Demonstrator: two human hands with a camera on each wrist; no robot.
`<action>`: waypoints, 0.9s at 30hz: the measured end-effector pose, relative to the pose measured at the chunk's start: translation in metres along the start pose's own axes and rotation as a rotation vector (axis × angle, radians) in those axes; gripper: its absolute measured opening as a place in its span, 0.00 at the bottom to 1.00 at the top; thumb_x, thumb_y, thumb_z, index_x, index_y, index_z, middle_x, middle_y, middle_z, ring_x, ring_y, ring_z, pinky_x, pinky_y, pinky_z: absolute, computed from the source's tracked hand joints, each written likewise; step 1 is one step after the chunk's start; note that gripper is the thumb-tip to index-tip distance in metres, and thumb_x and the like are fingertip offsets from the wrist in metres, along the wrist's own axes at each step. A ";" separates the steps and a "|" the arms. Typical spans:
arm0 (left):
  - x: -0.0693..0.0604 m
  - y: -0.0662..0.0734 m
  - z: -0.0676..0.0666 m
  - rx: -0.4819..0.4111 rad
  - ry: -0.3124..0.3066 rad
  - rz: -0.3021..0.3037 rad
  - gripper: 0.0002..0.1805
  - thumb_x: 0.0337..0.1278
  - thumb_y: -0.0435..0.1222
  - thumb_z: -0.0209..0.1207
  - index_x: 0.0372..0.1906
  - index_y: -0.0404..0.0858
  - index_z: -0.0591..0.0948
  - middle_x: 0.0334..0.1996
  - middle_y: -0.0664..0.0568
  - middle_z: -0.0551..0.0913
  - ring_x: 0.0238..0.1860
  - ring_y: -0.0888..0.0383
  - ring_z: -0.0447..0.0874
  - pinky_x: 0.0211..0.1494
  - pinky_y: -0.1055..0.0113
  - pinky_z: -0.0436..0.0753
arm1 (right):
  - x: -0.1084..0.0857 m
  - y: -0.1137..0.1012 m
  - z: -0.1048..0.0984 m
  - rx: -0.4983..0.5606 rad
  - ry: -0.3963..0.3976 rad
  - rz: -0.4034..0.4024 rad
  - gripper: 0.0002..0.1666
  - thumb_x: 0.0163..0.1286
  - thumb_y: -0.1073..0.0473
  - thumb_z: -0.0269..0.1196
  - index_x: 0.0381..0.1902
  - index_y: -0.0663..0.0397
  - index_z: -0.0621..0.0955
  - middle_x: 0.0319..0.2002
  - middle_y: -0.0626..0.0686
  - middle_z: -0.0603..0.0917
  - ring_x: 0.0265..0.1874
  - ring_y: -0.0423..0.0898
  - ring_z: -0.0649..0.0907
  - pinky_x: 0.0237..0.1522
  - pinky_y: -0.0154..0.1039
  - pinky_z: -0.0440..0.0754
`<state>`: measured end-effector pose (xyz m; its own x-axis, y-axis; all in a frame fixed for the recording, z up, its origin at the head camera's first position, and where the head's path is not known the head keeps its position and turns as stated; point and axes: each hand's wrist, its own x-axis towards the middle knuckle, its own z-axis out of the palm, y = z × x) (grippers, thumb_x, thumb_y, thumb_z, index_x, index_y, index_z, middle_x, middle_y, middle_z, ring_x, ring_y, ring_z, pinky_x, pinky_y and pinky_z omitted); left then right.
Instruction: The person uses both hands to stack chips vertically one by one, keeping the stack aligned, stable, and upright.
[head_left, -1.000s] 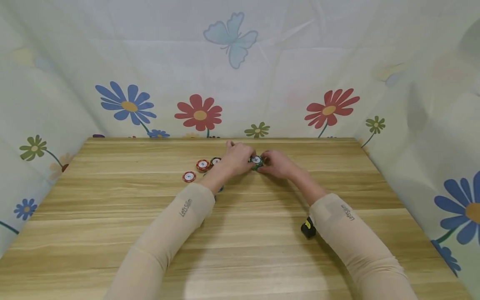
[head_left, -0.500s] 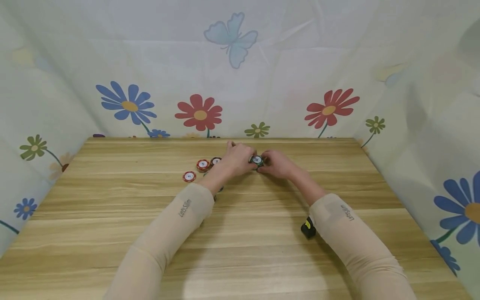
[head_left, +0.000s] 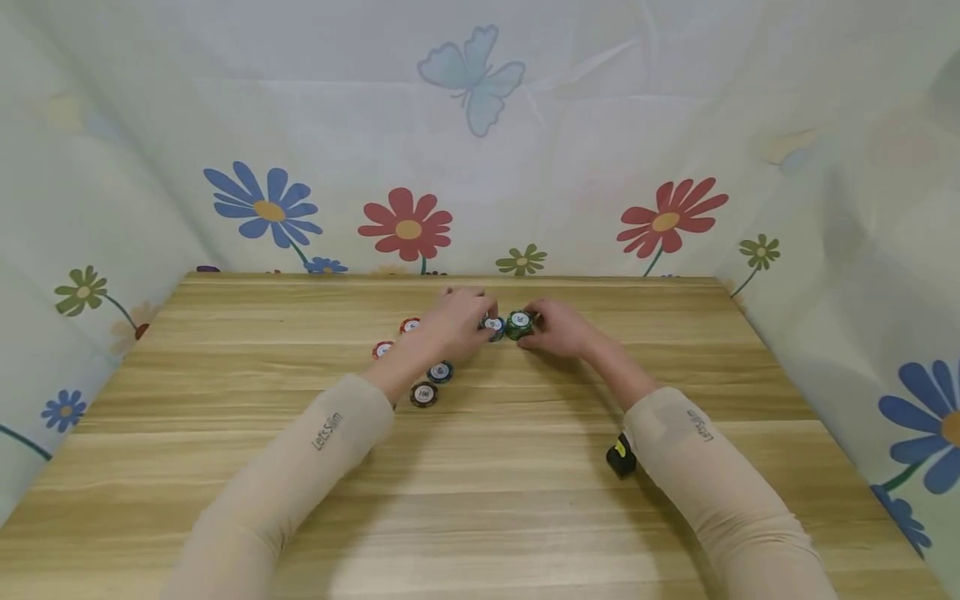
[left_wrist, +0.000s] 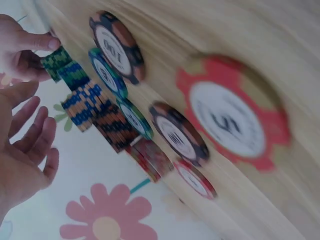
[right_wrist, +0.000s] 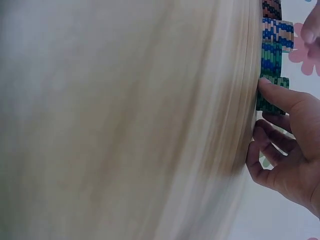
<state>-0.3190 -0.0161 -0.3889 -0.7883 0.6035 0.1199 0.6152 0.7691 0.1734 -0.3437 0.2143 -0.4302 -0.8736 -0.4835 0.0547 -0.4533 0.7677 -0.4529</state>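
Note:
My right hand pinches a stack of green poker chips between thumb and fingers, at the right end of a row near the table's back. Beside it stands a blue-green chip stack, against the green one. My left hand hovers by the row with fingers loosely bent and nothing between them. Further along are an orange-and-blue stack, a brown-and-black stack and a red stack. In the head view, my left hand hides part of the row.
Several loose chips lie flat before the row, among them a black 100 chip, a blue chip and a red chip. A small black object with a yellow mark is at my right sleeve. A flowered cloth hangs behind the table.
My left hand has drawn back left from the green stack, uncovering the blue-green stack and loose chips below its wrist. The right hand stays at the green stack.

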 end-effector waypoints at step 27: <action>-0.051 -0.035 -0.008 -0.100 -0.293 -0.030 0.07 0.63 0.37 0.69 0.33 0.43 0.82 0.30 0.56 0.80 0.34 0.57 0.77 0.41 0.62 0.78 | 0.000 -0.011 -0.003 -0.053 -0.049 0.041 0.35 0.63 0.55 0.75 0.61 0.70 0.76 0.53 0.64 0.82 0.54 0.60 0.80 0.59 0.55 0.75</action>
<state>-0.3007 -0.0753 -0.3936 -0.7602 0.6267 -0.1712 0.5758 0.7720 0.2692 -0.3393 0.2072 -0.4223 -0.8827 -0.4700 -0.0068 -0.4270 0.8078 -0.4063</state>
